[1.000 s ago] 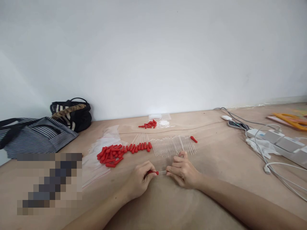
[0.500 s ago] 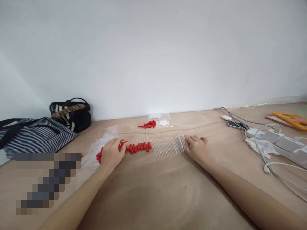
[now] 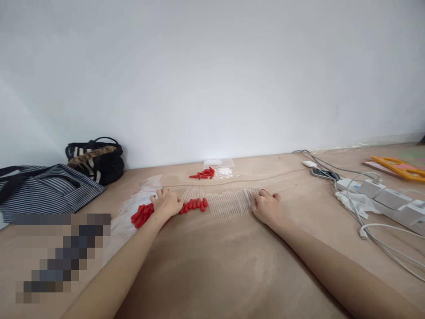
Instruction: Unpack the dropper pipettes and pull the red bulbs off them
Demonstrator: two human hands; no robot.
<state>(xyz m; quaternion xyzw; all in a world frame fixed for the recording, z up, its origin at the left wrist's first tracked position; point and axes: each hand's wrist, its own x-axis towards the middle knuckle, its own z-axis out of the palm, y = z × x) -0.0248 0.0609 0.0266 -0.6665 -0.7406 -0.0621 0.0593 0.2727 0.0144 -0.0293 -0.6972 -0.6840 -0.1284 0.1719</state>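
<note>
My left hand rests over the left end of a row of droppers with red rubber bulbs. Its fingers are apart and partly curled, and I see nothing held in them. Beside it lies a pile of loose red bulbs on a clear plastic bag. Thin clear tubes lie side by side to the right of the droppers. My right hand is closed at the right end of these tubes. A small red spot shows by its fingertips; what they grip is hidden.
Smaller red pieces lie near the wall beside a clear packet. A striped bag and a black bag stand at left. A power strip, cables and a dark device lie at right.
My left hand has moved right, onto the end of the dropper row, and the red bulb at its fingers no longer shows. A red spot now shows by my right fingertips.
</note>
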